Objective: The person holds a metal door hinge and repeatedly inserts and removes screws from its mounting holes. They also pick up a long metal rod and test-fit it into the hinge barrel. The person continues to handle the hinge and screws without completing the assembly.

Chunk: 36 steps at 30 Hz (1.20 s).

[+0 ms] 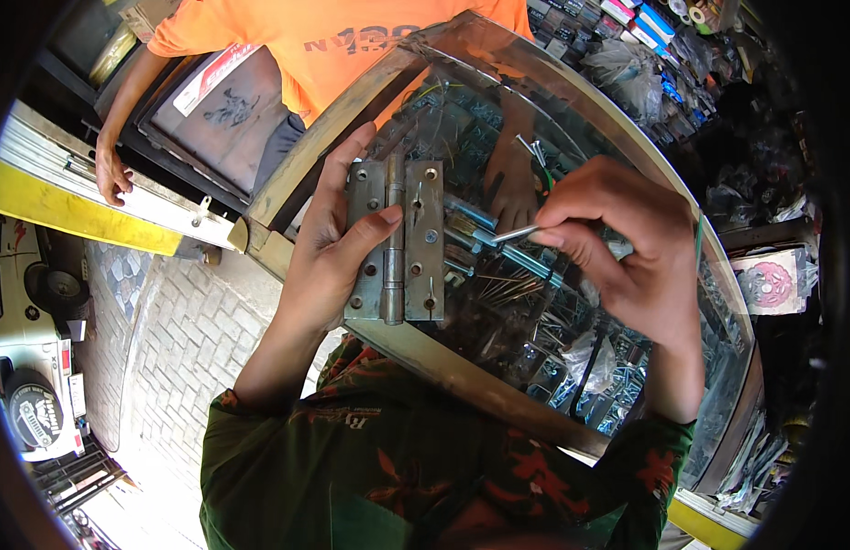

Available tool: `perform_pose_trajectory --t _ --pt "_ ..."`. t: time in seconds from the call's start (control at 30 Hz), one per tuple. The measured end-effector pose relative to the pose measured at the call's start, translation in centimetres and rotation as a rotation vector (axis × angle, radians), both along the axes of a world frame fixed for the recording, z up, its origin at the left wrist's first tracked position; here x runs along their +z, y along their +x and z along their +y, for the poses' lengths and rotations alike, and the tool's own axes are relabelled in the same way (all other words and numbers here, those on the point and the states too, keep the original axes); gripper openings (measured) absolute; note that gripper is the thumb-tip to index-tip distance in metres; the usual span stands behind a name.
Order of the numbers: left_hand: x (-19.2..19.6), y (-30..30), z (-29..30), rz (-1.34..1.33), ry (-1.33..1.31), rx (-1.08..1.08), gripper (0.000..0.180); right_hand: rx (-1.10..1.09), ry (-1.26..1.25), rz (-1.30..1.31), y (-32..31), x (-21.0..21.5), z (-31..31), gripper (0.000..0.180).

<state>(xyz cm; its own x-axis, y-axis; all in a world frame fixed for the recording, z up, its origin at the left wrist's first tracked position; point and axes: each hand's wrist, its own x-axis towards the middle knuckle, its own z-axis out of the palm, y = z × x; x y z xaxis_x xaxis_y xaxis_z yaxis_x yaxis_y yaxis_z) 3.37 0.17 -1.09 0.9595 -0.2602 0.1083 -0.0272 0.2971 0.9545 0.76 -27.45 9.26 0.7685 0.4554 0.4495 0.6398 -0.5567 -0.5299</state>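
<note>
At the centre of the frame the left hand (329, 247) gripped an open metal hinge (396, 243) above the glass worktop (627, 137), fingers wrapped round its left leaf. The right hand (618, 243), right of centre, pinched a thin metal pin (515, 234), its tip just beside the hinge.

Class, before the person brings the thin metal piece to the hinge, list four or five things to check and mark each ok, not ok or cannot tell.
1. Hinge held firmly: ok, the left hand grips it, thumb across one leaf.
2. Hinge opened flat, screw holes facing up: ok.
3. Thin metal piece pinched in the right hand: ok.
4. Its tip lined up with a hole: not ok, it points at the hinge but is apart from it.
5. Another person's hand on the glass counter away from the hinge: ok.
</note>
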Motion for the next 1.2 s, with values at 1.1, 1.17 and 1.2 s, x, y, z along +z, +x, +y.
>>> perform_pose_trajectory --t 1.1,1.17,1.2 --pt "-0.7 -0.2 -0.3 0.037 -0.233 -0.022 0.076 0.029 -0.109 0.457 0.8 -3.7 3.4 0.033" --pt "-0.7 -0.2 -0.4 0.035 -0.274 -0.03 0.075 0.013 0.056 0.644 1.1 -5.8 4.0 0.034" --pt "-0.7 -0.2 -0.4 0.03 -0.268 -0.031 0.075 0.112 0.172 0.734 1.0 -6.2 4.0 0.033"
